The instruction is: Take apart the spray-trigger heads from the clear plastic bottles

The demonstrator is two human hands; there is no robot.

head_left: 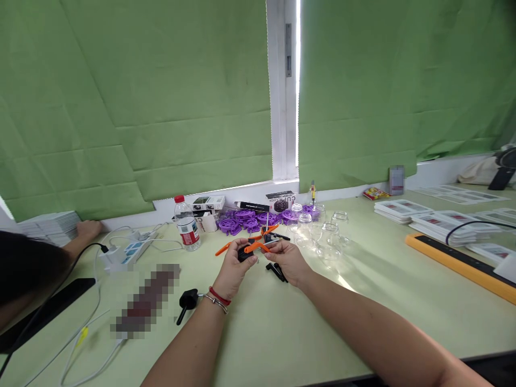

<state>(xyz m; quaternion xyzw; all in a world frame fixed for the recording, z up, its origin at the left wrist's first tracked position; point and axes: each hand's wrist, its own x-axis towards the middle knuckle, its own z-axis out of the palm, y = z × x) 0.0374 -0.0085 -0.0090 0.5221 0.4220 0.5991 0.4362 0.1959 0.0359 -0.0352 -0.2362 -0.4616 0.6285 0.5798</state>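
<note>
My left hand (233, 266), with a red band and a metal bangle at the wrist, is closed around a small black part (243, 253). An orange arm-shaped piece (257, 246) is joined to it or lies against it; I cannot tell which. My right hand (291, 262) has its fingers pinched at the right end of this piece, by a thin metal rod. Just beyond the hands lie more orange arms (222, 249). Small black pieces (276, 272) rest on the table below the right fingers. A black part with a stem (188, 301) lies left of my left wrist.
Purple plastic parts (242, 219) are heaped behind the hands, with clear cups (329, 231) to their right. A red-capped bottle (187, 226), a power strip (139, 247) and cables stand left. Card stacks (403, 209) and an orange-black bar (455, 266) lie right. Another person's hand (88, 230) is far left.
</note>
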